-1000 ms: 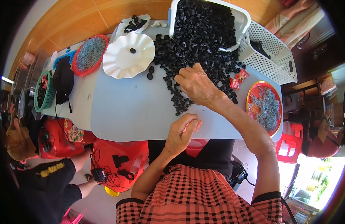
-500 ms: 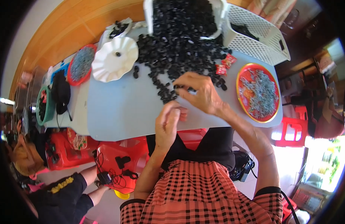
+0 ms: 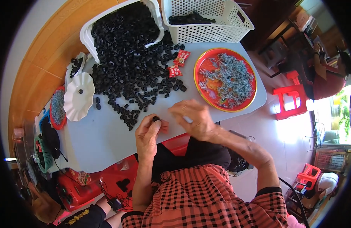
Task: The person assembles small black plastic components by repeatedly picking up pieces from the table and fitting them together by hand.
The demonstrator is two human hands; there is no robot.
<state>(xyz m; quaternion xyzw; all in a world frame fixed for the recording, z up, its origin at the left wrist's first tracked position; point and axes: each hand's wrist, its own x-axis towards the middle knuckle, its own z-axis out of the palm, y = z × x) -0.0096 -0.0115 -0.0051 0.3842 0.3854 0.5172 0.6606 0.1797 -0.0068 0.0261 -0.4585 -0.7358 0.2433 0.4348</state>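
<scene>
Before me spreads the pale table (image 3: 103,142), a heap of black pieces (image 3: 126,66) at eleven o'clock, a red tray (image 3: 205,62) of grey-blue bits (image 3: 234,79) at two. At three, my right hand (image 3: 196,119) is blurred; I cannot tell whether it grips anything. At eight, my left hand (image 3: 147,136) pinches one small black piece (image 3: 156,119).

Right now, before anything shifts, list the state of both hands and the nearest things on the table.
Left hand: pinching a small black part.
Right hand: blurred; grip unclear.
White tub: tipped, spilling loose black parts.
Perforated basket: upright, black pieces inside.
Gold-rimmed tray: holding grey-blue pieces.
Scalloped dish: one black part inside.
Red packets: two, lying beside the loose black parts.
</scene>
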